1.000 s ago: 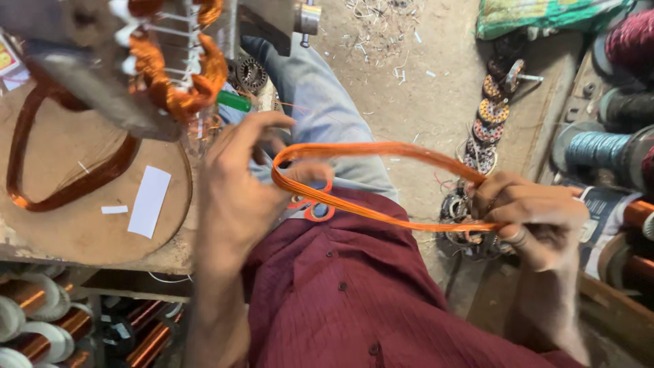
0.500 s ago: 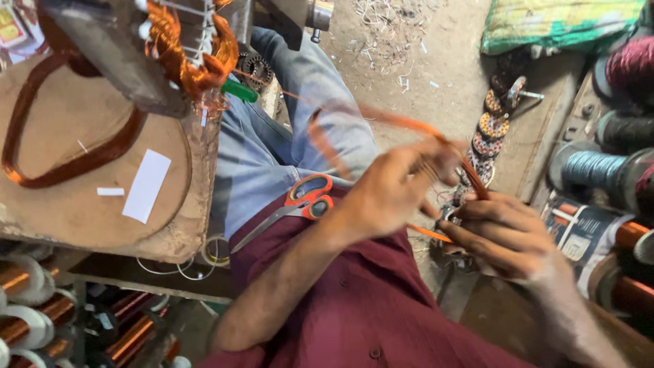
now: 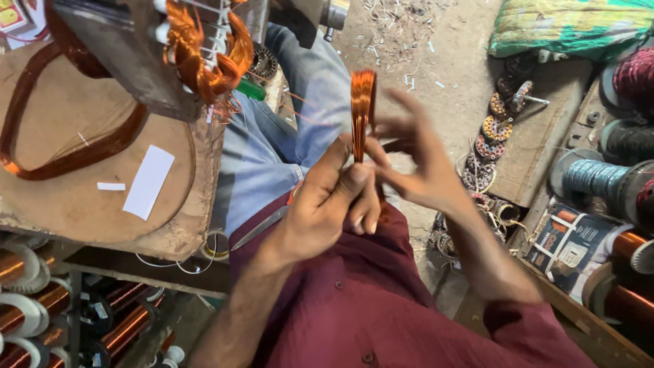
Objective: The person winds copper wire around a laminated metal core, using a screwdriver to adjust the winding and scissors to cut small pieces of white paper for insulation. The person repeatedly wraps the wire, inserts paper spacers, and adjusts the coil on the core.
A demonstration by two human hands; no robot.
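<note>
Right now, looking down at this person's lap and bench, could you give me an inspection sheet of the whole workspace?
Surface: round wooden bench top, worn, with white paper slips and a copper wire loop on it.
Job's things: folded copper wire coil, upright, pinched by the left hand; right hand at it, blurred.
Clutter: scissors on the lap; small wound parts on the floor.
Grippers: both hands bare.
Cables: wire spools at right; more spools under the bench.
Surroundings: dusty floor with scraps; green cloth at top right.
</note>
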